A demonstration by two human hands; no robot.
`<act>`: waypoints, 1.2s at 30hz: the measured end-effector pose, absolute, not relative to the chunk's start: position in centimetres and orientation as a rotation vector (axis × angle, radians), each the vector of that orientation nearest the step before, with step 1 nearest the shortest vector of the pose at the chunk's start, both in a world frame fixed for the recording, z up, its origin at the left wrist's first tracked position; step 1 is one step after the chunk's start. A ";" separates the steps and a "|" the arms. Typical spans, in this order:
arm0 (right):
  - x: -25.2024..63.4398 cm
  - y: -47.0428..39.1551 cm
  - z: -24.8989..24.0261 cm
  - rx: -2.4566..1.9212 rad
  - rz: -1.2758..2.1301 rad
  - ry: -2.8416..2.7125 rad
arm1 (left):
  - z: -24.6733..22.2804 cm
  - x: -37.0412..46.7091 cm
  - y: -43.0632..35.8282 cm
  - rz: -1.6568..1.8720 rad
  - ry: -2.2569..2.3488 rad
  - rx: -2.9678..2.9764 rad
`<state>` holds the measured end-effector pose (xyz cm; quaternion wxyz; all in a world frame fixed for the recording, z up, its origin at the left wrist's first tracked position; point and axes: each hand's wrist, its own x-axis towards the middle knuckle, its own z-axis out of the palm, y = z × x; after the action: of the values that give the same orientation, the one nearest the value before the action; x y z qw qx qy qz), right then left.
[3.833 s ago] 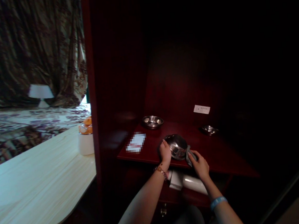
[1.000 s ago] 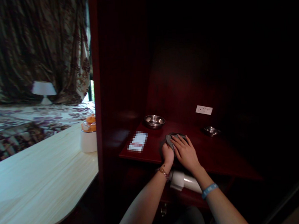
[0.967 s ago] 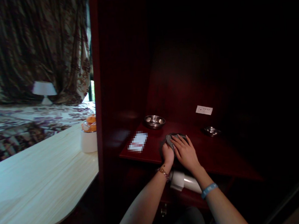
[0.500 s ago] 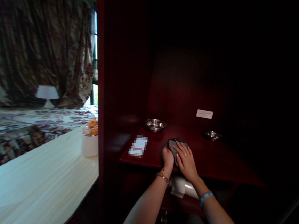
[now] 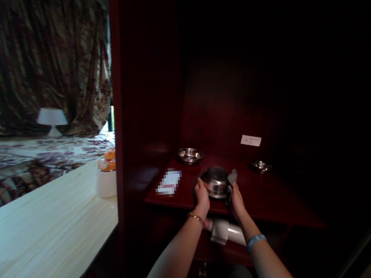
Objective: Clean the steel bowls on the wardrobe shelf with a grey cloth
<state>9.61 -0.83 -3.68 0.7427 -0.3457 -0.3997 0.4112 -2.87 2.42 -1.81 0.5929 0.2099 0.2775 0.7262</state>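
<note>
A shiny metal bowl [image 5: 215,181] is turned bottom-up over the dark red shelf, between my two hands. My left hand [image 5: 202,195] grips its left side, the thumb lying along the wall. At the right side, my right hand [image 5: 237,200] is closed around a grey cloth [image 5: 232,177], which lies between that hand and the bowl's edge. Part of the cloth sticks up above my fingers; the rest is hidden. Whether the bowl's rim touches the shelf, I cannot tell.
On the dark red shelf [image 5: 285,204] stand a metal dish [image 5: 190,156] at the back left and a smaller one [image 5: 261,166] at the right. A blurred-out white item [image 5: 169,182] lies at the left. White rolls [image 5: 228,231] sit below. A pale table [image 5: 51,237] extends left.
The cloth has gone from the top of the bowl to its right side with my right hand. The bowl's metal bottom now shows. My view has shifted slightly right.
</note>
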 end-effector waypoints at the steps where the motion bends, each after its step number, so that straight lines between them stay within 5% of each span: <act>1: 9.6 -0.9 -3.6 -0.782 0.938 -0.826 | -1.8 -2.9 2.6 1.677 0.648 0.458; 8: 10.3 -1.5 -2.9 -0.824 1.132 -0.816 | -2.1 -3.0 3.6 1.601 0.622 0.334; 20: 10.2 -0.5 -3.8 -1.119 0.386 -0.615 | -1.9 -3.1 3.3 1.543 0.546 0.301; 29: 10.0 -2.1 -3.6 -0.750 1.099 -0.744 | -2.0 -2.9 3.3 1.582 0.591 0.336; 36: 10.8 -2.4 -3.0 -0.676 1.164 -0.721 | -1.9 -2.9 2.9 1.658 0.640 0.410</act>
<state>10.83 -2.44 -3.03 0.7223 -0.3061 -0.3265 0.5272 -2.94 2.92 -1.90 0.6122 0.1778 0.2773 0.7188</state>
